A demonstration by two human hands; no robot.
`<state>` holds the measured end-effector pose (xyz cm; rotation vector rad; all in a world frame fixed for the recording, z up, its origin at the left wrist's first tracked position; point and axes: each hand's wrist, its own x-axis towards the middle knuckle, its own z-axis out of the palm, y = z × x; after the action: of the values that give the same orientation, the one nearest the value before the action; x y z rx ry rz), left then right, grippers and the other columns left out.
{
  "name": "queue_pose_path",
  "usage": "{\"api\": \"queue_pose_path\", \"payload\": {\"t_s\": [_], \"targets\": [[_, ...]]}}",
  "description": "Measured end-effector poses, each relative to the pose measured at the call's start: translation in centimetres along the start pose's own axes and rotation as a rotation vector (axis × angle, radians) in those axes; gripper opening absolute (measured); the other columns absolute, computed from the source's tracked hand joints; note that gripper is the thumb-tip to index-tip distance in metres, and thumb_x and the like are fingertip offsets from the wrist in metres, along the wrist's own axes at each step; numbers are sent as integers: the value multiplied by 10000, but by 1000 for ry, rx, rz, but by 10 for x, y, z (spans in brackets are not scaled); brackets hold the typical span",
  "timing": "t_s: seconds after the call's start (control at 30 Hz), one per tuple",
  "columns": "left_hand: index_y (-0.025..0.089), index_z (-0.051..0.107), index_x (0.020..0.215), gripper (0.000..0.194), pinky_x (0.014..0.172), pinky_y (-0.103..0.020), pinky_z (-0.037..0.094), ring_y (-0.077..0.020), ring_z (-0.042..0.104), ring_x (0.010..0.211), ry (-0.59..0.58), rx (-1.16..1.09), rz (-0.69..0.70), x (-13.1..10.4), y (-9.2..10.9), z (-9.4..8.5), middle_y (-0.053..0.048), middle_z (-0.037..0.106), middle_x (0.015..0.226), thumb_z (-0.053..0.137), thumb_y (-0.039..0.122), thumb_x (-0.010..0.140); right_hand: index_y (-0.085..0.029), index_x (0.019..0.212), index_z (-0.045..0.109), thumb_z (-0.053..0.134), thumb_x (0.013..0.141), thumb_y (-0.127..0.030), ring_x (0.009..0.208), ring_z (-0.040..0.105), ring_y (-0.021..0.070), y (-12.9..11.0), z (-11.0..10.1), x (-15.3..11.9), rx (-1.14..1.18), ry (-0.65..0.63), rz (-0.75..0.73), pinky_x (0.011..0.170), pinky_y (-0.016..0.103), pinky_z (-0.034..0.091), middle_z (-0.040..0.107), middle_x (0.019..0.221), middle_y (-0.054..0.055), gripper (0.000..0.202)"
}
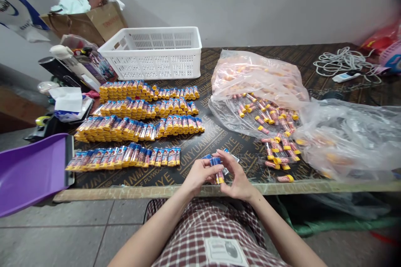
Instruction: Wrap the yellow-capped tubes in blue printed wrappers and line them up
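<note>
A small clear tube with a blue cap and a yellow base [217,171] is upright between my hands, just above the table's front edge. My left hand [198,176] is closed on it, with the thumb across its upper part. My right hand [237,178] curves round the other side, fingers by the cap and thumb by the yellow end. Partly hidden behind my right fingers lies a blue-and-white wrapper or label [231,156]. To the left, similar blue-capped tubes [125,156] lie side by side in rows. Yellow-ended tubes with red-and-white labels [278,150] lie loose to the right.
A white plastic basket [169,64] stands behind the rows. Large clear bags [257,71] holding more tubes cover the right side. A purple dustpan [31,171] sits at the left edge, and a white cable [344,61] is coiled at the back right.
</note>
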<state>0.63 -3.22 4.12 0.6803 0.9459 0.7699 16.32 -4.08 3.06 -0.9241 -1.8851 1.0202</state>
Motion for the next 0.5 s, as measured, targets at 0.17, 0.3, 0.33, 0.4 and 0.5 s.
{"api": "queue_pose_path", "payload": {"t_s": [0.17, 0.3, 0.33, 0.4, 0.5], "targets": [[97, 670, 766, 350, 477, -180, 393, -74, 522, 500, 22, -5, 11, -2, 1, 1, -9, 613, 625, 779, 381, 591, -270, 1393, 273, 514, 586, -17, 1238, 454, 239, 0, 3, -1, 71, 33, -13, 1028, 386, 414, 430, 1348, 82, 879], [99, 662, 746, 354, 468, -182, 390, -72, 516, 480, 31, -11, 11, -4, 3, 1, -6, 611, 604, 783, 386, 579, -274, 1393, 269, 512, 584, -9, 1242, 450, 234, 1, 5, -1, 101, 44, -24, 1045, 384, 396, 432, 1350, 78, 886], [100, 658, 739, 353, 465, -182, 387, -71, 513, 477, 31, -12, 13, -5, 3, 2, -4, 609, 599, 781, 390, 580, -274, 1394, 267, 513, 585, -9, 1242, 450, 234, 0, 6, -1, 106, 45, -28, 1048, 385, 392, 432, 1351, 78, 886], [102, 654, 739, 360, 472, -185, 393, -75, 518, 485, 35, -11, 17, -5, 2, 3, -6, 612, 606, 777, 401, 581, -277, 1395, 260, 517, 592, -15, 1243, 448, 235, 0, 6, 0, 113, 43, -33, 1050, 390, 387, 429, 1354, 77, 883], [110, 654, 779, 394, 490, -199, 406, -85, 526, 500, 47, 32, 22, -6, 3, 1, -14, 631, 635, 761, 436, 586, -291, 1414, 213, 541, 628, -43, 1251, 435, 239, -4, 6, 2, 99, 8, -22, 1056, 415, 373, 382, 1392, 79, 887]]}}
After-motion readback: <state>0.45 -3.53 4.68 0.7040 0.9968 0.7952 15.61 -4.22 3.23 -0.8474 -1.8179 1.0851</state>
